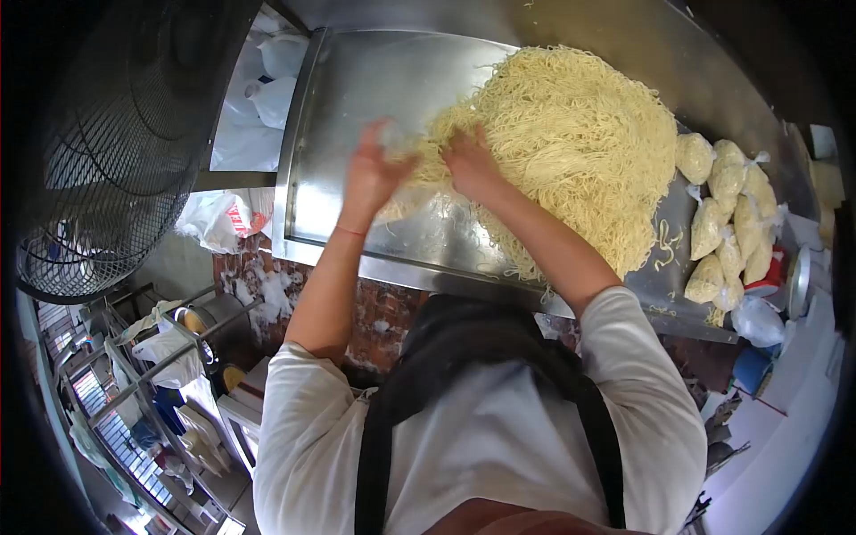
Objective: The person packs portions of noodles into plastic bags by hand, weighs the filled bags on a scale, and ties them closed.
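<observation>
A big heap of pale yellow noodles [580,152] covers the right part of a steel tray-like table [374,80]. My right hand [471,165] reaches into the left edge of the heap, its fingers curled into noodles. Left of it, my left hand [370,174] is raised above the bare steel, thumb and fingers curved in a C and blurred by motion. Around and below those fingers shows a smeared, see-through plastic bag [408,203] with some noodles in it. A thin stretch of noodles lies between the two hands.
Several tied bags of noodles [727,214] are piled at the table's right end. A large fan [107,169] stands at the left, beside white plastic bags [272,98]. Loose noodle strands [664,245] lie near the heap. A metal rack [160,366] stands at lower left.
</observation>
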`<state>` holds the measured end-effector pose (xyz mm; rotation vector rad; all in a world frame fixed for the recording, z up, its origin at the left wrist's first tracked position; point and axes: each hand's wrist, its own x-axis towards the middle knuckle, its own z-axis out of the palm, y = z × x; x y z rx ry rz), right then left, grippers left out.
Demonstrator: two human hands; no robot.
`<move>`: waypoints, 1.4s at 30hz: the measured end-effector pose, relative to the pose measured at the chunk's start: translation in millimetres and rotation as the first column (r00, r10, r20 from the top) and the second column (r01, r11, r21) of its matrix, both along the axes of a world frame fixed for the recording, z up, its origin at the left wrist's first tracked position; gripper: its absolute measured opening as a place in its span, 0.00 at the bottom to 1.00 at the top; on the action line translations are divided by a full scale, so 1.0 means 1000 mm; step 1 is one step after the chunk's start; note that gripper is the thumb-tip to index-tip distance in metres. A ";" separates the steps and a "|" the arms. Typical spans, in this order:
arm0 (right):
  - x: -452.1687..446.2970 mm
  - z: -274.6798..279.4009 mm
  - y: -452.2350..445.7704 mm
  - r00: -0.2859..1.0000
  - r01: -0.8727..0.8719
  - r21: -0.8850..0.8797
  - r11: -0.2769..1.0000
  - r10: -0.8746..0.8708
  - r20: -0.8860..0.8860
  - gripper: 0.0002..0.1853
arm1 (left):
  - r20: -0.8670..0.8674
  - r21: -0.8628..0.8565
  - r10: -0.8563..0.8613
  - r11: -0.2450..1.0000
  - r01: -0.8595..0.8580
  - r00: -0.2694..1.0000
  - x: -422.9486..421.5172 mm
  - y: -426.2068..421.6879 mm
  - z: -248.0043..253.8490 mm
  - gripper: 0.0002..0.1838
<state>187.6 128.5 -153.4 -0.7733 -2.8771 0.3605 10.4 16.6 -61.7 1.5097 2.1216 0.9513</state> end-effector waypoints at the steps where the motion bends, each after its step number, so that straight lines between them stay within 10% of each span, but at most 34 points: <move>1: -0.015 0.011 0.010 0.991 -0.062 -0.173 0.983 0.081 0.103 0.25 | -0.113 -0.109 -0.061 0.993 0.048 0.992 0.009 0.005 -0.002 0.27; 5: -0.012 0.065 0.016 0.972 -0.008 -0.517 0.856 0.128 0.198 0.19 | -0.340 -0.326 -0.158 0.945 0.042 0.927 0.004 0.003 -0.048 0.25; 12: 0.052 0.104 0.069 0.842 0.295 -0.314 0.903 -0.091 0.531 0.18 | -0.385 -0.291 -0.062 0.955 -0.057 0.921 -0.043 -0.036 -0.062 0.18; 26: 0.155 0.088 0.186 0.906 0.384 0.061 0.921 -0.388 0.169 0.25 | -0.258 -0.231 -0.020 0.972 -0.041 0.966 -0.046 -0.063 -0.077 0.16; 28: 0.178 0.071 0.222 0.813 0.572 -0.093 0.815 -0.548 0.197 0.24 | -0.200 -0.194 -0.009 0.981 -0.031 0.980 -0.041 -0.070 -0.071 0.22; 31: 0.184 0.036 0.248 0.943 0.136 0.105 0.985 -0.162 0.292 0.23 | -0.109 0.053 0.053 0.997 -0.048 0.993 -0.026 -0.080 -0.059 0.32; 33: 0.071 0.134 0.146 0.666 0.202 -0.037 0.979 -0.109 0.738 0.21 | 0.133 0.078 0.129 0.987 -0.140 0.983 -0.014 -0.088 -0.042 0.38; 36: 0.002 0.112 0.040 0.829 -0.032 0.084 0.996 -0.020 0.558 0.31 | 0.416 -0.231 0.340 0.937 -0.263 0.844 -0.014 -0.108 -0.032 0.34; 39: -0.039 0.040 -0.015 0.974 -0.160 -0.075 0.984 0.170 0.152 0.27 | 0.642 -0.157 0.508 0.820 -0.550 0.574 -0.007 -0.102 -0.036 0.23; 42: -0.070 0.046 -0.022 0.960 0.039 -0.564 0.825 0.126 0.250 0.25 | 0.782 -0.147 0.443 0.816 -0.560 0.439 -0.012 -0.074 -0.011 0.13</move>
